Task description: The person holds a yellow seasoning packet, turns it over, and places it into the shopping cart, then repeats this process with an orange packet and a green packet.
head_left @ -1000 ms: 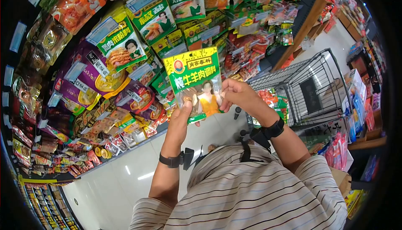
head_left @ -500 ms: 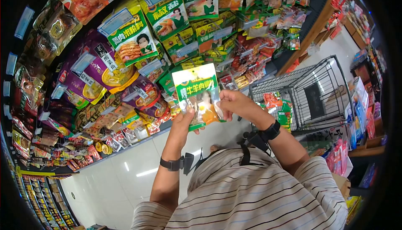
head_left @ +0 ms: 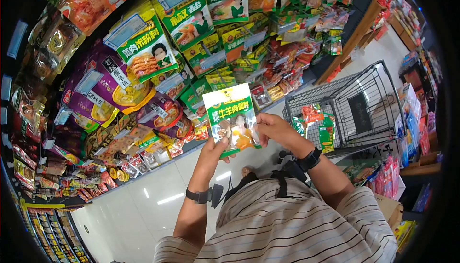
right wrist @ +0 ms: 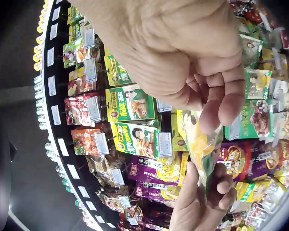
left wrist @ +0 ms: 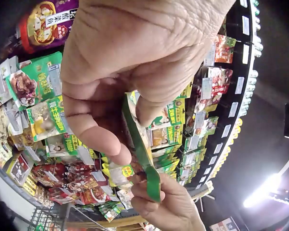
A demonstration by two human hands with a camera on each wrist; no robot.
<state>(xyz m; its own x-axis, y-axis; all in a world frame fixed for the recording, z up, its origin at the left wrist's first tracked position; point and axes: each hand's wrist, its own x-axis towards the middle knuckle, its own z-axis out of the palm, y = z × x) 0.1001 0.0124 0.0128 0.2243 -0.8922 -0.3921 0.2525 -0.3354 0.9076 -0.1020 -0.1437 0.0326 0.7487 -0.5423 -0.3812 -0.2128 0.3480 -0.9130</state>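
Observation:
A green and yellow seasoning packet (head_left: pixel 231 117) with a clear lower window is held up in front of the chest. Its lower left corner is gripped by the left hand (head_left: pixel 211 160), thumb across the front and fingers behind. At the right edge, the right hand (head_left: pixel 279 131) pinches the packet with curled fingers. In the left wrist view the packet (left wrist: pixel 137 139) appears almost edge-on between both hands. The right wrist view shows the right hand (right wrist: pixel 183 57) above the packet's crinkled side (right wrist: pixel 200 137), with the left hand (right wrist: pixel 195 202) below.
Hanging seasoning packets (head_left: pixel 148 52) and purple pouches (head_left: pixel 120 78) fill the shelf ahead and to the left. A wire shopping cart (head_left: pixel 352 109) stands at the right with several packets (head_left: pixel 318 124) in it. Pale tiled floor (head_left: pixel 129 220) lies below.
Both hands have lowered the packet from a second ago, and it sits slightly farther right. Its top now catches bright glare. Both hands keep their hold on it.

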